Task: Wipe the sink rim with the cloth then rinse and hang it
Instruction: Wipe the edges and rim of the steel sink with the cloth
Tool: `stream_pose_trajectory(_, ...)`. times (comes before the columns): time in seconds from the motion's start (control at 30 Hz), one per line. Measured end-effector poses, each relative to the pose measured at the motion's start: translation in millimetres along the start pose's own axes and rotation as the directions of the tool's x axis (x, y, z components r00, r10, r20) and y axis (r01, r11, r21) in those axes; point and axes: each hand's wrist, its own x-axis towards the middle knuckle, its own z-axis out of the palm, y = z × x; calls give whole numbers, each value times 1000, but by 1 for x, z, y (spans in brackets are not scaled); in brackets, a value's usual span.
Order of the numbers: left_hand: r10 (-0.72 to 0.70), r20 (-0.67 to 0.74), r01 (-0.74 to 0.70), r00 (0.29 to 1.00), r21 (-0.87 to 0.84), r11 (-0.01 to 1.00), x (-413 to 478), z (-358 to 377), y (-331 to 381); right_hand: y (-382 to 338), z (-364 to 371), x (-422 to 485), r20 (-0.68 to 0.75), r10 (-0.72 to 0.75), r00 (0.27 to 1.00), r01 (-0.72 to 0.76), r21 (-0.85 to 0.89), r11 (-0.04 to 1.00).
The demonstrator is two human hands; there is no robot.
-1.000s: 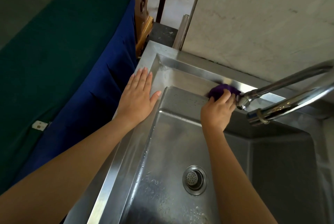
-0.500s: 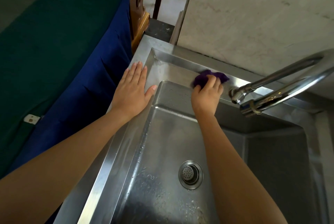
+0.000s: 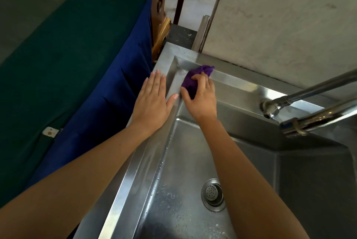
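Currently, the right hand [image 3: 201, 98] grasps the purple cloth [image 3: 190, 82], with the fingers curled over the bunched fabric and the thumb along its near side. The cloth lies on the sink rim [image 3: 243, 84] at the far left corner of the sink [image 3: 185, 171], on the inner stepped ledge. Part of the cloth protrudes beyond the fingertips toward the back edge of the sink.

The left hand [image 3: 152, 101] lies released, palm down, on the left side of the sink rim, just beside the right hand. Its fingers are straight and point away from the person. Its thumb is spread toward the basin and comes close to the right thumb; whether the two thumbs touch cannot be determined.

Two metal spouts [image 3: 309, 92] extend over the far right portion of the sink. A round perforated strainer [image 3: 213, 194] sits in the drain in the sink floor. Water droplets [image 3: 173, 200] lie on the sink floor and on the left inner wall. A worktop [image 3: 58, 65] covered with green and blue fabric stands against the left side of the sink. A pale wall [image 3: 280, 26] rises behind the sink.
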Motion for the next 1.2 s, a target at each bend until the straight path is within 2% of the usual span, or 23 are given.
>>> stream_pose_trajectory(0.1,0,4,0,1000,4,1000,1,0,0,-3,2,7,35,-58,998,57,35,998)
stream_pose_trajectory(0.23,-2,2,2,1000,-36,999,1,-2,-1,-14,1,22,174,-131,976,114,105,988)
stream_pose_trajectory(0.4,17,72,-10,997,-100,995,-1,-5,-7,-9,-11,26,335,-168,927,120,160,980)
stream_pose_trajectory(0.47,21,63,-16,998,-65,998,-11,-5,-12,-8,-12,13,366,-179,913,121,176,977)
stream_pose_trajectory(0.57,9,17,-9,1000,12,1000,-29,-3,-15,-13,-12,-10,320,-145,936,93,173,981)
stream_pose_trajectory(0.7,-1,36,1,999,-10,1000,-30,-6,-12,-34,-29,-4,61,58,996,-77,367,927)
stream_pose_trajectory(0.8,7,34,-6,999,-14,1000,-30,-7,-13,-40,-37,29,-84,113,990,-70,410,909)
stream_pose_trajectory(0.87,13,12,-13,1000,-5,1000,-31,-7,-13,-36,-25,50,-46,84,995,-64,331,942)
stream_pose_trajectory(0.93,15,17,-14,1000,-16,1000,-31,-6,-13,-34,-4,63,56,82,995,-93,237,967)
stream_pose_trajectory(1.03,8,25,-7,1000,-21,1000,-30,-6,-13,-37,25,74,53,-20,998,17,55,998)
stream_pose_trajectory(1.13,7,39,-6,999,-24,1000,-29,-6,-12,-42,29,94,27,-93,995,92,30,995)
stream_pose_trajectory(1.2,8,56,-6,998,-25,1000,-28,-7,-12,-47,29,106,78,-134,988,132,33,991)
